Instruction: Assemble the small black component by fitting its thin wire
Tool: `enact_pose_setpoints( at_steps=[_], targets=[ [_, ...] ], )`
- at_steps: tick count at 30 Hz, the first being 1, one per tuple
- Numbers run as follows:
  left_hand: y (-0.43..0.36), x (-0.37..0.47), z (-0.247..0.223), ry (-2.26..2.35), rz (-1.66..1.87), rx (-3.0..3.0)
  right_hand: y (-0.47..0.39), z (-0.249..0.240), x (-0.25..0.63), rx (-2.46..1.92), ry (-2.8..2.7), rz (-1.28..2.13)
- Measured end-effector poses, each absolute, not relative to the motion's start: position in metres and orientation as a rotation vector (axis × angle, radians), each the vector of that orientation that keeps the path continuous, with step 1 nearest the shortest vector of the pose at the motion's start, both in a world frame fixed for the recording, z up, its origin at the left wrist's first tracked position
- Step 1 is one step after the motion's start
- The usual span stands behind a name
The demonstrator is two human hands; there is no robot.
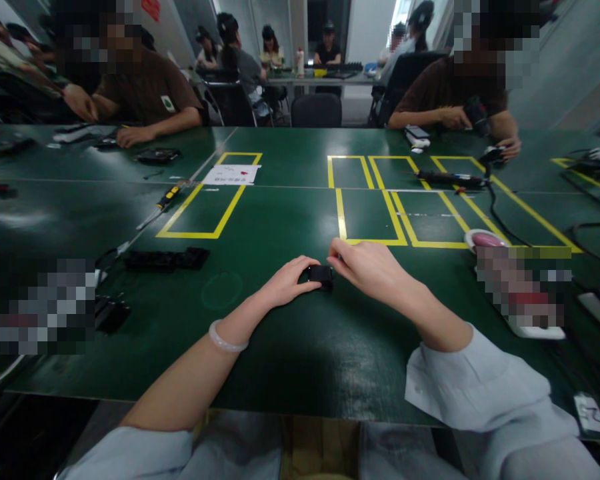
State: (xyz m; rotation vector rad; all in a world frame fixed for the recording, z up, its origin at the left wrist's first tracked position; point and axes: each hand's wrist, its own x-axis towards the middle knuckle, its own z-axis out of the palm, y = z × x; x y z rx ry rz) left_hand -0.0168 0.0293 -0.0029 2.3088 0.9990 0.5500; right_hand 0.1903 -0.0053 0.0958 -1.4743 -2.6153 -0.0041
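A small black box-shaped part [321, 274] rests at the middle of the green table [290, 347]. My left hand [290, 280] grips it from the left, thumb on the near side and fingers on the far side. Just to the right and slightly above, my right hand [365, 263] is closed in a pinch, its fingertips beside the black part. Whatever those fingertips may hold is too small or hidden to make out. A white bracelet [227, 339] circles my left wrist.
Left lie a long black part [167, 259] and a yellow-black screwdriver [169, 197]. Yellow tape frames [373, 241] and a paper sheet [233, 175] mark the table. A white tray-like object [537, 332] lies right. Across sit two people, one handling a dark tool [477, 117].
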Motion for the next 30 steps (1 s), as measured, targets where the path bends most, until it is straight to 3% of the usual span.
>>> enact_pose_setpoints(
  at_steps=[30],
  targets=[
    [0.0310,-0.0174,-0.0058,0.982,0.562,2.315,-0.0024,0.0916,0.1903,-1.496,-2.589,0.007]
  ],
)
